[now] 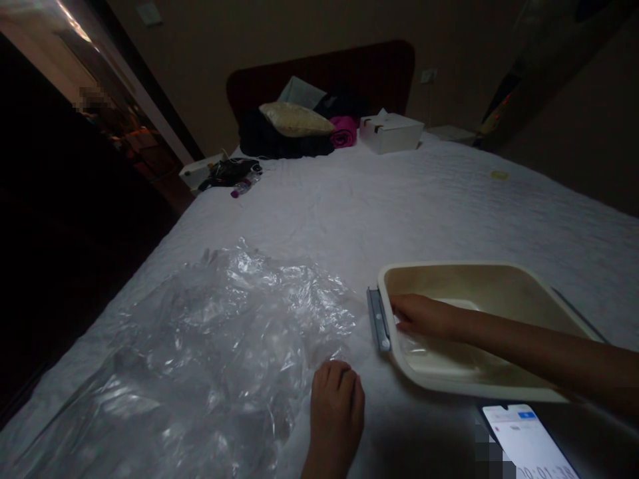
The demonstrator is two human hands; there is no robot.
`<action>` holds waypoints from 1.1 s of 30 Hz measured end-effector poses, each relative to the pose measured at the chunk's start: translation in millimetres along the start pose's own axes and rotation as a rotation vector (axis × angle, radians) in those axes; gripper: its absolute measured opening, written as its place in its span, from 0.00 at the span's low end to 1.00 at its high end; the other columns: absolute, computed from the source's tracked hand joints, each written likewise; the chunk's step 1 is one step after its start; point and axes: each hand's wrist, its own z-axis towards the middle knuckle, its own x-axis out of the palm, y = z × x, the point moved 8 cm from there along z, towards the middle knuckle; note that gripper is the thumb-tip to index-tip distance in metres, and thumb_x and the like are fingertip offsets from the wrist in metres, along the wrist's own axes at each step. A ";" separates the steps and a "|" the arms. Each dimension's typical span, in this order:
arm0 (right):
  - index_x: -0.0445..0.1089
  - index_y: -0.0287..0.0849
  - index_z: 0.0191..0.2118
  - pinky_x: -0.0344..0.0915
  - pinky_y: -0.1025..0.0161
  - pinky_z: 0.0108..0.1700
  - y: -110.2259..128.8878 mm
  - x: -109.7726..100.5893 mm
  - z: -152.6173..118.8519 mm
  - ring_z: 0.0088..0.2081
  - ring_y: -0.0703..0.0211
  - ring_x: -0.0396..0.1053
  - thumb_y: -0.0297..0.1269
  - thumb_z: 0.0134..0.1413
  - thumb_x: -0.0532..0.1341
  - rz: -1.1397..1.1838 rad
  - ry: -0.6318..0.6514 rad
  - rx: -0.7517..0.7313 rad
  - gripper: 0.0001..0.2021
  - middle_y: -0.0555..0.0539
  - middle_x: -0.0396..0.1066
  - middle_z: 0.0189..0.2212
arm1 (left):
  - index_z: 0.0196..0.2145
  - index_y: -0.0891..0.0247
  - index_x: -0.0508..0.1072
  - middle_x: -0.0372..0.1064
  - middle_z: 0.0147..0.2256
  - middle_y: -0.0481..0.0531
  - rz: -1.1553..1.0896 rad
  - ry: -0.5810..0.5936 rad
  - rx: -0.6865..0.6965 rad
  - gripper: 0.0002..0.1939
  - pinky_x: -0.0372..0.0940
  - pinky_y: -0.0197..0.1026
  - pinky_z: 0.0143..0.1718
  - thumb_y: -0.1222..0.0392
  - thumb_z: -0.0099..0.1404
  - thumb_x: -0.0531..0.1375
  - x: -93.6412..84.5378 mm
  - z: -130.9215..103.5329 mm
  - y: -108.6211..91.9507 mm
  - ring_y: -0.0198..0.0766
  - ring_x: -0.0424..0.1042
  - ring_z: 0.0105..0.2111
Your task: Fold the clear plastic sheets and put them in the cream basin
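Observation:
My left hand [337,406] rests on the white bed cover at the right edge of a crumpled clear plastic sheet [214,359]. Its fingers are curled together, and their tips are hard to see against the plastic. Inside a cream plastic bin [449,387], my right hand [419,315] reaches to the left wall. Those fingers are bent inward around something small and pale that I cannot make out. A grey metal bracket [378,320] sits on the outside of the bin's left rim, close to the right hand.
A lit phone [526,439] lies in front of the bin. Farther back on the bed [339,199] are a white box [392,133], a pink roll [343,132], a cushion [295,120], dark cloth and a bottle [245,183]. A yellow item [499,175] lies far right.

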 end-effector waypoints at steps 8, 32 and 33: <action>0.68 0.39 0.36 0.58 0.64 0.31 -2.1 -6.7 -0.4 0.28 0.57 0.67 0.34 0.48 0.57 -0.004 -0.088 0.037 0.08 0.45 0.71 0.28 | 0.31 0.63 0.67 0.65 0.32 0.53 0.015 -0.006 0.007 0.07 0.62 0.47 0.38 0.71 0.60 0.52 2.3 -2.2 -1.5 0.41 0.63 0.35; 0.65 0.38 0.44 0.60 0.63 0.40 163.6 42.6 -50.7 0.39 0.55 0.67 0.30 0.56 0.49 -0.490 -0.499 -0.081 0.13 0.40 0.68 0.39 | 0.35 0.66 0.70 0.69 0.40 0.59 0.190 -0.189 0.175 0.09 0.67 0.49 0.44 0.71 0.59 0.52 -71.2 -107.3 -7.7 0.44 0.68 0.43; 0.66 0.38 0.43 0.59 0.62 0.41 158.6 58.6 -44.9 0.39 0.55 0.67 0.30 0.56 0.49 -0.525 -0.477 -0.072 0.12 0.40 0.69 0.38 | 0.35 0.66 0.70 0.69 0.40 0.59 0.180 -0.192 0.140 0.09 0.67 0.49 0.45 0.71 0.59 0.52 -73.2 -115.7 -2.6 0.44 0.68 0.43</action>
